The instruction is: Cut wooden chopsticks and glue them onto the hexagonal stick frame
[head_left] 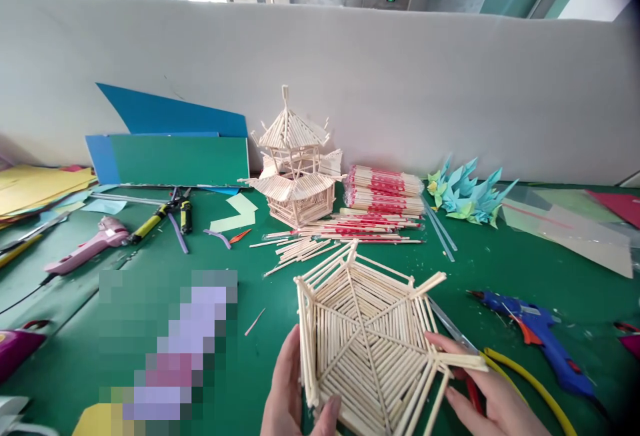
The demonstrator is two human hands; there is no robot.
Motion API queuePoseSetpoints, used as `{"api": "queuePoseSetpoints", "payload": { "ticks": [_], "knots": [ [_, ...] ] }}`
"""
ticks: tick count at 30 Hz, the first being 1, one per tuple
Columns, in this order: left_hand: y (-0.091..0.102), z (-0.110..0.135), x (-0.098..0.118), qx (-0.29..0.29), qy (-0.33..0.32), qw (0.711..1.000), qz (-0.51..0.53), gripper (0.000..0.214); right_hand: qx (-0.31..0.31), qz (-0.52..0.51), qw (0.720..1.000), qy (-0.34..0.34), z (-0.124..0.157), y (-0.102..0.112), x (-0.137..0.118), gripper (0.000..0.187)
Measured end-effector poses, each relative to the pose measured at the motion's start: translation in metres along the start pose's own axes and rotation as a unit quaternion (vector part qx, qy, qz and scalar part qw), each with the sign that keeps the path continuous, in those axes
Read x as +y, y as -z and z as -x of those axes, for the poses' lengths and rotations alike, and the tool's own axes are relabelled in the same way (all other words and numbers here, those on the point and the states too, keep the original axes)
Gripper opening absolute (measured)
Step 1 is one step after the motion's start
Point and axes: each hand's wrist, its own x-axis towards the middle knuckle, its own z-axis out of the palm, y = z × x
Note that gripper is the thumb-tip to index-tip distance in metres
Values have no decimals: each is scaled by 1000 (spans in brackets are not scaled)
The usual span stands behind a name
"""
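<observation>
At the front of the table is a hexagonal model roof (370, 329) built from thin wooden sticks, its hollow underside tilted up toward me. My left hand (286, 389) grips its left side, thumb over the near edge and fingers along the outer wall. On the right, my right hand (493, 393) holds the edge where stick ends jut out, with its fingertips on the sticks. Behind stands a tiered stick pavilion (297, 189). Loose sticks (300, 253) lie between the two models.
Bundled sticks (383, 189) with red wrapping lie beside the pavilion. A blue glue gun (540, 329) and yellow-handled scissors (533, 383) are at right, folded blue paper (470, 193) behind. At left are a pink glue gun (90, 246), pliers (155, 219) and paper sheets (40, 189).
</observation>
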Motion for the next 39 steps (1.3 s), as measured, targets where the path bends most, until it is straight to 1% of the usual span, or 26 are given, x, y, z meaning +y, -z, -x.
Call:
{"api": "queuePoseSetpoints", "payload": {
  "ticks": [2, 4, 6, 8, 11, 16, 21, 25, 28, 32, 36, 39],
  "knots": [
    [4, -12, 3, -22, -1, 1000, 6, 66, 20, -5, 1000, -1, -3, -4, -7, 43],
    [9, -28, 7, -51, 5, 999, 5, 67, 32, -13, 999, -7, -12, -6, -17, 42],
    [14, -46, 12, -95, 11, 995, -10, 68, 32, -16, 999, -21, -22, -7, -27, 41],
    [17, -61, 18, -116, 6, 993, -16, 67, 20, -17, 999, -31, -29, -7, -34, 42],
    [18, -75, 26, -115, 12, 993, -16, 67, -5, -32, 999, -34, -33, -8, -38, 43],
    [19, -83, 27, -120, 3, 992, -22, 67, -35, -59, 996, -56, -29, -10, -36, 45],
    [17, -83, 25, -151, 4, 988, -26, 66, -23, -77, 995, -61, -28, -8, -34, 45],
    [13, -77, 24, -146, 10, 989, -26, 69, 15, -69, 995, -65, -35, -5, -30, 46],
    [9, -67, 22, -132, 20, 991, -23, 64, 32, -78, 995, -62, -44, -1, -24, 47],
    [6, -48, 16, -104, 12, 994, -20, 58, 20, -131, 990, -50, -55, 3, -14, 51],
    [4, -31, 13, -99, 4, 994, -38, 58, 17, -184, 982, -39, -66, 7, -4, 50],
    [2, -26, 11, -103, 1, 993, -57, 58, 29, -205, 978, -29, -78, 7, 1, 52]
  ]
}}
